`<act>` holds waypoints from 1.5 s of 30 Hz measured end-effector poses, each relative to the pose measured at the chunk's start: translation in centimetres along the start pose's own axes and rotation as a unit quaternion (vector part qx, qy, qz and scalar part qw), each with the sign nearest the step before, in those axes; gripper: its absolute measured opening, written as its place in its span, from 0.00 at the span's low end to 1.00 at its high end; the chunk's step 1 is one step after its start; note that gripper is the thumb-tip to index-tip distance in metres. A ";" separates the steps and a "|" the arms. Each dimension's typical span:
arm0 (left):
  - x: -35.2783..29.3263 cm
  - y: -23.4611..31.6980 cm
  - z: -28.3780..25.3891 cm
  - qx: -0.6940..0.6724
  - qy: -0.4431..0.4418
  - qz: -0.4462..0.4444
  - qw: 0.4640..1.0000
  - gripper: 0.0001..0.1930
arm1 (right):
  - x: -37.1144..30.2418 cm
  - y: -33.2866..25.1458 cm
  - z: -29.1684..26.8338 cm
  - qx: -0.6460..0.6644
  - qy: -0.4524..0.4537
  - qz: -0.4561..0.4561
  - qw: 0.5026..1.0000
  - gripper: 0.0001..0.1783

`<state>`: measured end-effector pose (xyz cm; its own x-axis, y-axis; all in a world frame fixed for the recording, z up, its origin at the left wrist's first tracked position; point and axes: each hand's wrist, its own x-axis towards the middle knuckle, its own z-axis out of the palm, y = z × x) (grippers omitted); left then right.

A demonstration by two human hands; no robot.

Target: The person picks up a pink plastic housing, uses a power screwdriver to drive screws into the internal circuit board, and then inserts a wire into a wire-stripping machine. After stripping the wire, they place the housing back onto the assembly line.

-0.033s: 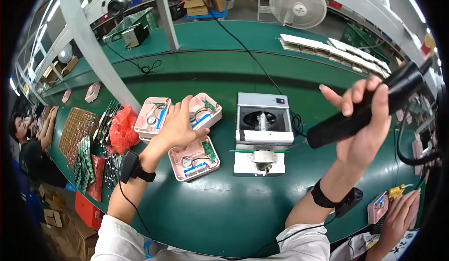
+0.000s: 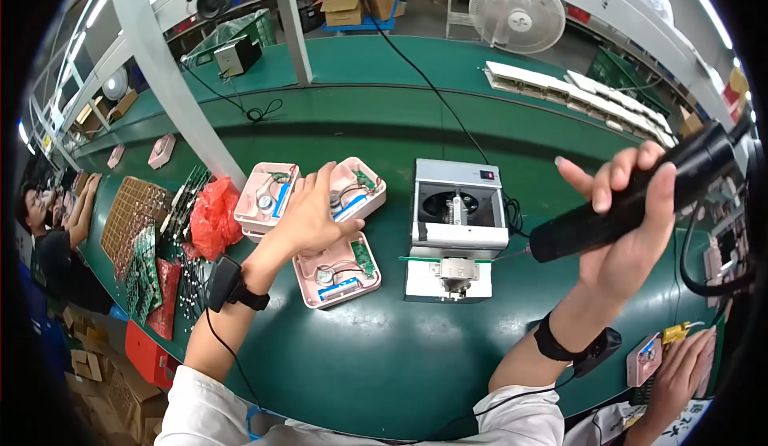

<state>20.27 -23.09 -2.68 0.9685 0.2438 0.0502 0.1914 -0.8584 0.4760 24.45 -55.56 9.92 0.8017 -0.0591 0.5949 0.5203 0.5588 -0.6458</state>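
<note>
Head view: the right hand is wrapped around a black powered screwdriver, its index finger reaching forward off the grip. The tool tilts down to the left, with its thin bit ending near the front of a silver machine; whether the bit touches anything is too small to tell. A white block stands just in front of that machine, on the green surface.

The left hand is spread over a group of pink casings, thumb well apart from the extended fingers. It covers part of the upper right casing; how firmly it presses, if at all, cannot be told. Just beside lie the upper left casing and, nearer the person, the lower casing. All three are open side up, showing blue cylinders, wires and green boards.

To the left of these sit a crumpled red bag, some green circuit boards and a brown grid tray. At lower right, a co-worker's hand is beside another pink casing.
</note>
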 end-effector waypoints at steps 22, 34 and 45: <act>-1.8 -3.9 2.4 0.048 -0.076 0.122 0.988 0.56 | -6.0 1.7 0.9 -0.188 -0.071 -0.015 0.979 0.16; -6.1 -5.4 2.3 0.008 -0.125 0.135 0.983 0.61 | -1.4 7.0 -7.8 -0.484 0.041 0.134 0.864 0.21; -8.1 -5.6 0.1 0.001 -0.135 0.143 0.980 0.72 | -3.0 16.3 -13.9 -0.558 -0.067 0.283 0.777 0.26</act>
<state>11.34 -20.28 -5.85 0.9893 -0.1354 -0.0540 -0.0939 -0.8754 0.4742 34.62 -57.75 -9.04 0.9962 0.0636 0.0599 0.0862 -0.6060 -0.7907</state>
